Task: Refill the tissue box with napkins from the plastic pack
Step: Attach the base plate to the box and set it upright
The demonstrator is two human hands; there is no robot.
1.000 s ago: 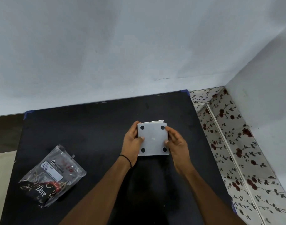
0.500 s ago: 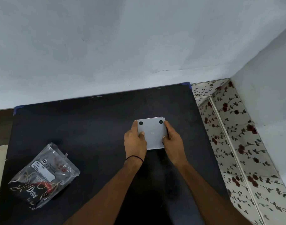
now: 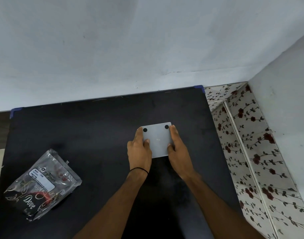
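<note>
The tissue box (image 3: 157, 139) is a flat pale grey square lying underside up on the black table, with two black round feet showing at its far corners. My left hand (image 3: 139, 150) grips its left side, thumb pressed on top. My right hand (image 3: 178, 149) clasps its right side, fingers along the edge and thumb on top. The near corners of the box are hidden under my hands. The plastic pack (image 3: 41, 186), clear and crinkled with a black printed band and a white label, lies at the table's near left, well apart from both hands.
The black table (image 3: 89, 135) reaches a pale wall behind, with blue tape at its far corners. A floral-patterned surface (image 3: 247, 152) runs along the right beside a side wall. A wooden strip shows at the far left.
My hands have slid forward over the box so the two near feet are covered. The box now lies flat and a little farther from me.
</note>
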